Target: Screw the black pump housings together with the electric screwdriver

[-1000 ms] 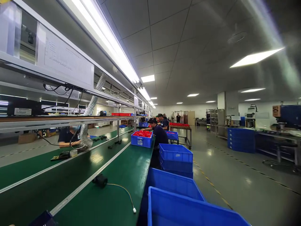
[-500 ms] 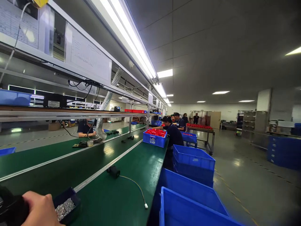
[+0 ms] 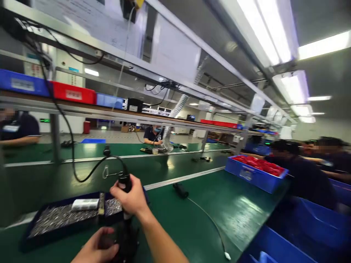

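My right hand (image 3: 134,197) is wrapped round a black corded electric screwdriver (image 3: 124,182), held upright with its cord leaving the top. Below it is a dark black part (image 3: 124,239), blurred, its kind unclear. From the left, my left hand (image 3: 95,246) grips this part with curved fingers. The screwdriver's tip meets or nearly meets the part; the contact is blurred. Just beyond my hands lies a dark blue tray (image 3: 26,237) of small shiny metal screws (image 3: 55,219), with a white labelled box (image 3: 85,204) resting on them.
A black cylindrical part (image 3: 181,190) with a thin wire and white plug lies on the green bench (image 3: 236,208). A blue crate (image 3: 246,177) of red parts stands farther right. Blue bins (image 3: 276,244) line the right edge. A shelf (image 3: 153,117) crosses above; co-workers sit around.
The view has swung left and down, bringing both hands, the screwdriver and the whole screw tray into sight. Earlier only one hand beside a black object showed at the lower left.
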A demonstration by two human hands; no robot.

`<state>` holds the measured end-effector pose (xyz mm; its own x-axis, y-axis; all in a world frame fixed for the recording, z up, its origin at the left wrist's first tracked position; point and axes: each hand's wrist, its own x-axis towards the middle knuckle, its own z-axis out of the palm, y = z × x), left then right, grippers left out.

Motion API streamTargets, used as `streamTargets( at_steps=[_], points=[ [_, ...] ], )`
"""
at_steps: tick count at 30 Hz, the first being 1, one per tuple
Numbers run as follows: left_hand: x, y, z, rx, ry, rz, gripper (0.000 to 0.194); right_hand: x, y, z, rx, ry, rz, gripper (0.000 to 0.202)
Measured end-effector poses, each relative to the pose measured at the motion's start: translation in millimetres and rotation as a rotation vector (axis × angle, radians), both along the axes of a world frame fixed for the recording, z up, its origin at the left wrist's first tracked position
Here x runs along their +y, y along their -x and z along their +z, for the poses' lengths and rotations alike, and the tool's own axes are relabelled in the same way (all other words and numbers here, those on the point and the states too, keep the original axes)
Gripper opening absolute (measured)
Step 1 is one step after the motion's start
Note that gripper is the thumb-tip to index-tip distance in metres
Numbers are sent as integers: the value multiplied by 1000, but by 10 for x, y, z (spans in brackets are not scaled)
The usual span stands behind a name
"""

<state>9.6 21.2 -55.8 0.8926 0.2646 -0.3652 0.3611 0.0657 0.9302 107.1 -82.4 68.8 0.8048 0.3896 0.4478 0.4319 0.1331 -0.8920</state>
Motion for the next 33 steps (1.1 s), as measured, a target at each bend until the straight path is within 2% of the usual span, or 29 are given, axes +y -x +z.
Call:
streamTargets(
  at_steps=[3,5,8,12,15,18,21,25,30,33],
  points=[
    [165,19,-7,14,353,-119,77,-17,-76,-36,45,3,69,22],
    [257,-27,-6,74,462,-113,68,-26,-129,-57,104,-25,143,26],
    [333,-86,-25,101,401,-103,52,-53,-180,-58,164,-42,249,30],
    [353,-81,-28,29,292,-120,50,-93,-202,-45,175,-42,295,30],
    [355,-50,0,0,294,-138,58,-110,-218,-60,155,-41,311,26],
    [293,-14,13,-21,317,-170,80,-116,-243,-93,131,-60,375,21],
    [166,17,1,-25,334,-113,94,-116,-270,-130,106,-97,452,19],
    [88,31,4,7,361,-41,95,-135,-292,-169,79,-120,518,19],
    [102,63,22,23,360,-65,93,-185,-304,-181,74,-139,642,22],
    [25,92,1,4,321,-62,86,-183,-296,-163,78,-138,646,22]
  ],
)
